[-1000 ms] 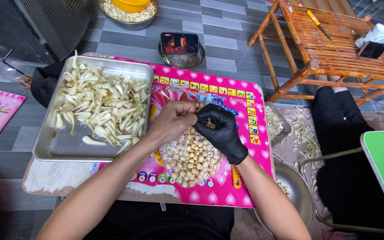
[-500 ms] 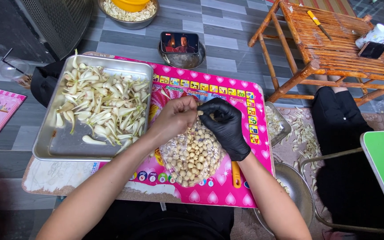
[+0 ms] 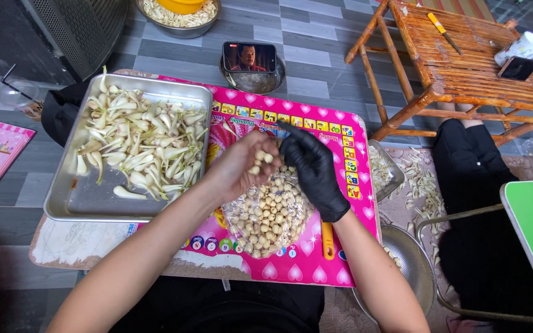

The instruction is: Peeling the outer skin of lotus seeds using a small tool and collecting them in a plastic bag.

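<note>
A clear plastic bag of small pale round seeds (image 3: 266, 216) lies open on a bright pink mat (image 3: 340, 246) that covers a low table, seen from above. Just over the bag, the bare left hand (image 3: 242, 166) is cupped, its fingers curled around a few of the same seeds (image 3: 261, 159). The right hand (image 3: 313, 169), in a black glove, sits close beside it, fingers loosely bent with the forefinger stretched towards the left hand; it grips nothing that can be made out. To the left on the table rests a metal tray (image 3: 87, 200) piled with whitish peeled husks (image 3: 137, 145). Beyond the mat, a phone (image 3: 249, 57) stands propped in a metal bowl (image 3: 260, 83), and a bamboo bench (image 3: 476, 68) stands at the upper right
</note>
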